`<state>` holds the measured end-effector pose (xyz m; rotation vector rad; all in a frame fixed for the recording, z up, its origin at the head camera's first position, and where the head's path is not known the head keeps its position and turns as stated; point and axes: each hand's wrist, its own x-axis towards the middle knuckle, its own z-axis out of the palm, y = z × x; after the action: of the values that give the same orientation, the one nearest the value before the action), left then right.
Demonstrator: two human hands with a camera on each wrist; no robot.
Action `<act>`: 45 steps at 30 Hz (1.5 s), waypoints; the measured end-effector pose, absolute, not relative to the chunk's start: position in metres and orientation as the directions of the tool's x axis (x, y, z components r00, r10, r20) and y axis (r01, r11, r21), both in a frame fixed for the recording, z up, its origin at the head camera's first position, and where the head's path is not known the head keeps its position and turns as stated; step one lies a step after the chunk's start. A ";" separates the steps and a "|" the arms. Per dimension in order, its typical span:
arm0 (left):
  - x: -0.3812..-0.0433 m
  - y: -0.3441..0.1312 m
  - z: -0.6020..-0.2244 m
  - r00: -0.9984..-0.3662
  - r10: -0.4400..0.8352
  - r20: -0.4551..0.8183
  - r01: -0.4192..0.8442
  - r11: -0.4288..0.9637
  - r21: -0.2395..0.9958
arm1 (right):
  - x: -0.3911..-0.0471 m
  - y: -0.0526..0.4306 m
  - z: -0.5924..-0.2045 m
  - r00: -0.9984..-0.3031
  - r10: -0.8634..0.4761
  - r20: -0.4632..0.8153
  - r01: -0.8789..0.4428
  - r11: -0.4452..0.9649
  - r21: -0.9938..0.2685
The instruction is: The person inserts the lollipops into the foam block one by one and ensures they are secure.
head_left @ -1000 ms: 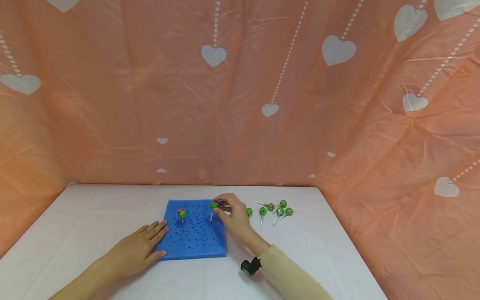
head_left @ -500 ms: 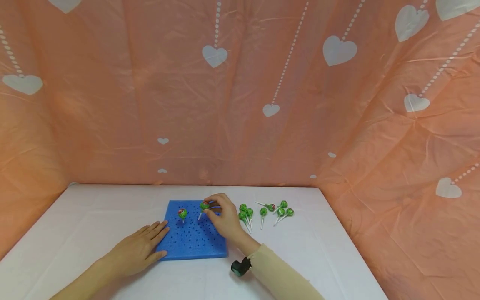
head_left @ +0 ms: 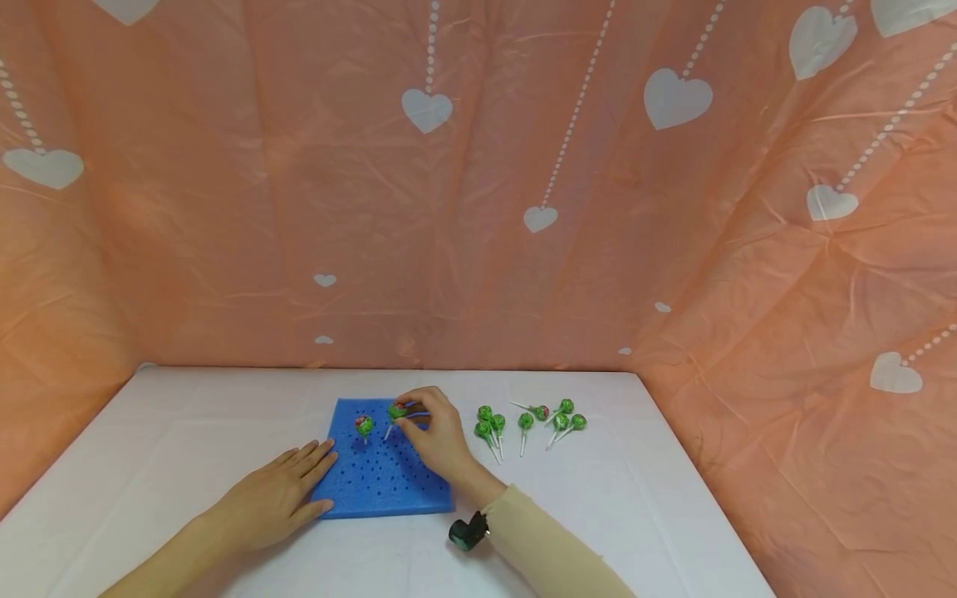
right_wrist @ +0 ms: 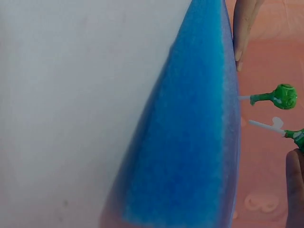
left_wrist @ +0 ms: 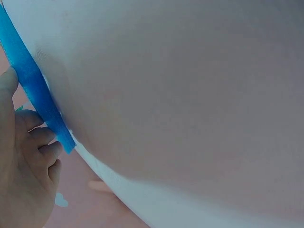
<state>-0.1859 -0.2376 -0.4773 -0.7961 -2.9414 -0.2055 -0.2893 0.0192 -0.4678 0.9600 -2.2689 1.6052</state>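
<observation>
A blue foam board (head_left: 374,494) dotted with small holes lies on the white table. My left hand (head_left: 272,498) rests flat on its left edge, fingers straight. One green-wrapped lollipop (head_left: 363,426) stands upright in the board's upper left part. Between thumb and fingers, my right hand (head_left: 437,436) pinches another lollipop (head_left: 397,411) by its wrapped head, the white stick slanting down over the board. In the right wrist view the held lollipop's stick (right_wrist: 266,126) ends short of the board, beside the standing lollipop (right_wrist: 285,96).
Several green lollipops (head_left: 526,422) lie in loose groups on the table (head_left: 598,515) right of the board. A peach curtain (head_left: 478,291) with white hearts hangs behind. A small black camera (head_left: 468,531) sits on the right wrist.
My right hand has moved left over the board with the lollipop, nearer the standing one, uncovering more lollipops on the right. My left hand has stayed put.
</observation>
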 end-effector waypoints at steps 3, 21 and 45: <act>-0.186 -0.238 -0.477 -0.860 0.495 0.122 0.507 0.855 0.105 | -0.289 0.017 -0.468 -0.768 -0.397 0.502 -0.608 0.208 -0.766; -0.186 -0.237 -0.476 -0.872 0.481 0.087 0.488 0.865 0.115 | -0.289 0.011 -0.474 -0.767 -0.419 0.487 -0.612 0.247 -0.751; -0.187 -0.238 -0.479 -0.867 0.486 0.110 0.497 0.861 0.111 | -0.289 0.014 -0.480 -0.758 -0.428 0.493 -0.628 0.276 -0.727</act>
<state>-0.1867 -0.2378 -0.4795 -0.7822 -2.9550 -0.2086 -0.2887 0.0135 -0.4795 0.9853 -2.3423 1.4812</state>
